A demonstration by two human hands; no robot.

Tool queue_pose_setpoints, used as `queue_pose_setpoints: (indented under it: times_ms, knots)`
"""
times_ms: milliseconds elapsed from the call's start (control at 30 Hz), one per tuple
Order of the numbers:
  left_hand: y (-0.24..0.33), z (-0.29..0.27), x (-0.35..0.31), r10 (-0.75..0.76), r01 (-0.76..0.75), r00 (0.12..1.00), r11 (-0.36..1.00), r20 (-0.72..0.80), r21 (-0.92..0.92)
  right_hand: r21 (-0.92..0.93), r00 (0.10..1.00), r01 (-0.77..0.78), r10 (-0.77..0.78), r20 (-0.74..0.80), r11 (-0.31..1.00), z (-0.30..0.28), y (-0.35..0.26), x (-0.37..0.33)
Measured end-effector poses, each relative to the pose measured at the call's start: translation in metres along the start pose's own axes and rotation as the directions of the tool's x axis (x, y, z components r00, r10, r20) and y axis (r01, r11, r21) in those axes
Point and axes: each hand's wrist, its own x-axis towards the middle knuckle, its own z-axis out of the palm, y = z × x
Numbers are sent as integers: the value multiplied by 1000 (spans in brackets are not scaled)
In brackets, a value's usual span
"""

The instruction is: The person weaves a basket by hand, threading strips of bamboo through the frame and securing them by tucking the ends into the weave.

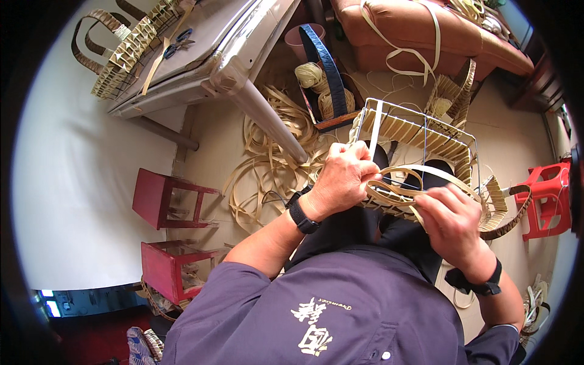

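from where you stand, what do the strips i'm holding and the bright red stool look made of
Strips: possibly split plant fibre or plastic, smooth and pale tan, bending in loose loops. Red stool: probably moulded plastic, glossy and evenly coloured.

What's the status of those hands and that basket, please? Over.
Left fingers pinching pale strips. Right fingers at the strips, grip unclear. Wire-framed basket strip-wrapped, some wire bare. Strips looping across basket's near side.
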Motion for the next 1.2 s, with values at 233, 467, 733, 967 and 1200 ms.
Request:
queue_pose_setpoints:
  times_ms: [233,467,733,967,1200]
  knots:
    - [1,2,1,6,-6,1000,1000,-18,5,37,959,-130,116,259,991,20,2,16]
    - [2,0,1,9,-9,1000,1000,-19,15,238,813,-229,51,580,944,-17,-3,2]
    - [-2,7,3,43,-42,999,999,-27,19,459,821,-498,229,522,736,64,-3,-16]
    - [-3,2,4,25,-25,1000,999,-17,37,549,566,-825,176,806,135,97,11,-13]
    - [-5,2,2,26,-26,999,1000,-37,10,338,698,-401,45,715,851,17,22,-76]
